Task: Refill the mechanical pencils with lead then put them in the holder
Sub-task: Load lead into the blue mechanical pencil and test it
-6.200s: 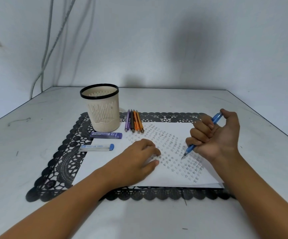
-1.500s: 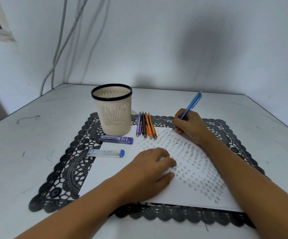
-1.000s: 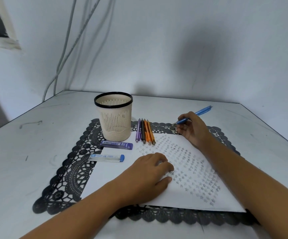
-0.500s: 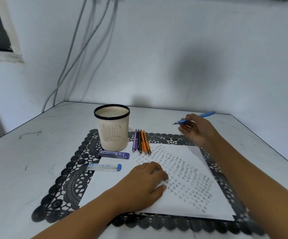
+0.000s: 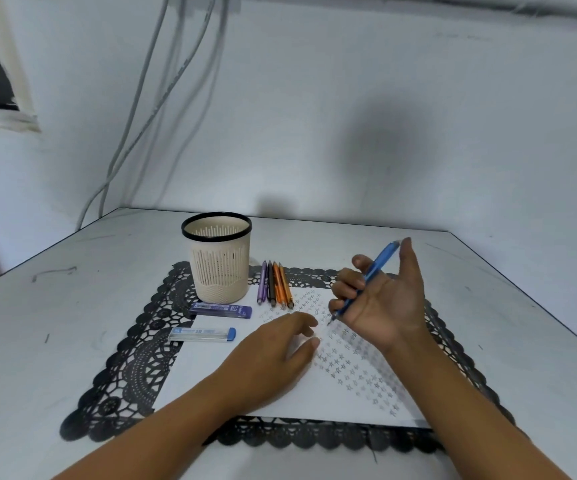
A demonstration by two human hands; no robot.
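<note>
My right hand (image 5: 382,306) grips a blue mechanical pencil (image 5: 373,273), raised above the paper, tip pointing down-left and cap end by my thumb. My left hand (image 5: 275,356) lies flat on the white paper (image 5: 211,368), fingers relaxed. A purple, a dark and two orange pencils (image 5: 276,284) lie side by side just right of the cream holder (image 5: 218,258) with a black rim. A dark blue lead case (image 5: 220,310) and a clear lead case with a blue cap (image 5: 202,334) lie in front of the holder.
A black lace placemat (image 5: 134,362) lies under the paper on the white table (image 5: 38,341). The paper's right half is covered in small pencil marks. Walls close in behind and to the left, with grey cables hanging at the back left.
My right hand brought the blue pencil back from the mat's far edge toward the paper's centre and turned it tip-down in a fist-like grip. The left hand stayed on the paper.
</note>
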